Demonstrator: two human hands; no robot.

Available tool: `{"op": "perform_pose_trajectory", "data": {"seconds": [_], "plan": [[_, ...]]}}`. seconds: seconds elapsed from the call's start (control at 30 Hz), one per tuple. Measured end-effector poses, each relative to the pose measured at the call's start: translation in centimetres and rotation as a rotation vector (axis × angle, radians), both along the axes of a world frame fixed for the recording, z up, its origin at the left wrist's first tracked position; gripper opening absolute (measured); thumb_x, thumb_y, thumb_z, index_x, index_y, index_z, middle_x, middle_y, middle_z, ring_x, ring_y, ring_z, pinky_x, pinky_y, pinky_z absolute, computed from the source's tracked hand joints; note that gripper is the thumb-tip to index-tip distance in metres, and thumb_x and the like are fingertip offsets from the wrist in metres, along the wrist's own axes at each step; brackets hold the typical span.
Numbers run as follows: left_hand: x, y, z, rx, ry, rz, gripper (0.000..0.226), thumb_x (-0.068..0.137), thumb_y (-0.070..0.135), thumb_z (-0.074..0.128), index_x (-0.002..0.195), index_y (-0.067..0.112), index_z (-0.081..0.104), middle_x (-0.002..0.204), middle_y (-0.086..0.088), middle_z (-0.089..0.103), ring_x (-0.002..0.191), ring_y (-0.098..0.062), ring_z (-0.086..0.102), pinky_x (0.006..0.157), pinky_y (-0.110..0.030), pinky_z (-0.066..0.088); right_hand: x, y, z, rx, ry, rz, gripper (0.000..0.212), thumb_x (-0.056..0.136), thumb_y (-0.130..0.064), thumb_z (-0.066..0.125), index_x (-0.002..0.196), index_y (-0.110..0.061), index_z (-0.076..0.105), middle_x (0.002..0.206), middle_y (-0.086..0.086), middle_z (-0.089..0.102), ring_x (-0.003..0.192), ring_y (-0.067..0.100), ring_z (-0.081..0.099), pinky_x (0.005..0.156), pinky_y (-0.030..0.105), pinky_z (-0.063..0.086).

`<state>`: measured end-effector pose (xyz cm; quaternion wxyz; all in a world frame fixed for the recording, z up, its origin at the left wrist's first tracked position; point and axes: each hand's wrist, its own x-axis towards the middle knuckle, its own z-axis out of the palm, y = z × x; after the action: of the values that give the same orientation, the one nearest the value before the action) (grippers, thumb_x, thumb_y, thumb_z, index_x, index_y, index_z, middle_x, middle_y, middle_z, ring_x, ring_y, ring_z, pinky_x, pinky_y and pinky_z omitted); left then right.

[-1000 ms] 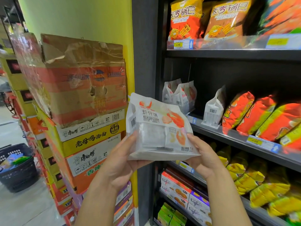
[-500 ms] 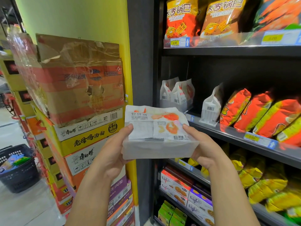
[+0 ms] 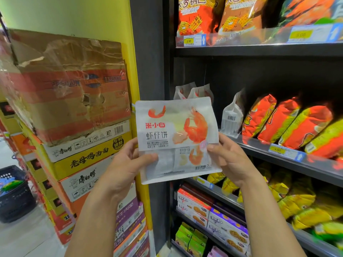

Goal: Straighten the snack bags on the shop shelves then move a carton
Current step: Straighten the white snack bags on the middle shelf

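Both hands hold a white shrimp-cracker bag (image 3: pixel 176 138) upright before the shelf (image 3: pixel 278 156): left hand (image 3: pixel 126 164) and right hand (image 3: pixel 230 158) fingers grip its lower edges.

Shop: price-tagged snack shelves (image 3: pixel 285 160), stacked cartons (image 3: pixel 78 127)

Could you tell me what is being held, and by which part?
A white shrimp-cracker bag: left hand grips its lower left edge, right hand its lower right edge.
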<state>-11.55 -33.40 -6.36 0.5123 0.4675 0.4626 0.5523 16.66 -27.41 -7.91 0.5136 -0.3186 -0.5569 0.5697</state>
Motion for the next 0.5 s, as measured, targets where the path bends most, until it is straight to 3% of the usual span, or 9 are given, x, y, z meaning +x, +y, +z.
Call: {"op": "perform_pose_trajectory", "data": {"seconds": [0.13, 0.27, 0.4, 0.5], "plan": [[0.6, 1.4, -0.5, 0.040, 0.034, -0.018, 0.083, 0.064, 0.000, 0.092, 0.137, 0.014, 0.056, 0.121, -0.006, 0.077, 0.117, -0.026, 0.072, 0.109, -0.051, 0.050, 0.9, 1.0, 0.1, 0.071, -0.047, -0.020, 0.059, 0.086, -0.014, 0.072, 0.143, -0.015, 0.057, 0.132, 0.015, 0.071, 0.123, 0.034, 0.067, 0.100, 0.046, 0.055], [1.6, 3.5, -1.0, 0.075, 0.012, 0.015, 0.085, 0.061, -0.002, 0.088, 0.137, 0.013, 0.056, 0.121, -0.007, 0.078, 0.116, -0.024, 0.073, 0.105, -0.049, 0.052, 1.8, 3.1, 1.0, 0.134, -0.219, -0.063, 0.055, 0.087, -0.021, 0.077, 0.139, -0.020, 0.061, 0.128, 0.003, 0.074, 0.122, 0.021, 0.069, 0.103, 0.040, 0.055], [3.2, 6.2, -1.0, 0.113, -0.009, 0.099, 0.082, 0.062, 0.003, 0.083, 0.139, 0.016, 0.055, 0.119, -0.003, 0.078, 0.113, -0.021, 0.074, 0.097, -0.042, 0.055, 3.4, 6.6, 3.2, 0.263, -0.575, -0.190, 0.045, 0.095, -0.029, 0.076, 0.138, -0.028, 0.061, 0.126, -0.012, 0.073, 0.116, 0.003, 0.068, 0.106, 0.039, 0.056], [4.7, 8.7, -0.6, 0.154, 0.000, 0.166, 0.080, 0.066, 0.004, 0.082, 0.140, 0.017, 0.055, 0.119, -0.001, 0.079, 0.112, -0.018, 0.074, 0.089, -0.030, 0.059, 5.1, 9.3, 5.6, 0.462, -0.932, -0.362, 0.046, 0.098, -0.040, 0.069, 0.142, -0.031, 0.058, 0.137, -0.014, 0.064, 0.124, 0.003, 0.059, 0.107, 0.029, 0.050]]}}
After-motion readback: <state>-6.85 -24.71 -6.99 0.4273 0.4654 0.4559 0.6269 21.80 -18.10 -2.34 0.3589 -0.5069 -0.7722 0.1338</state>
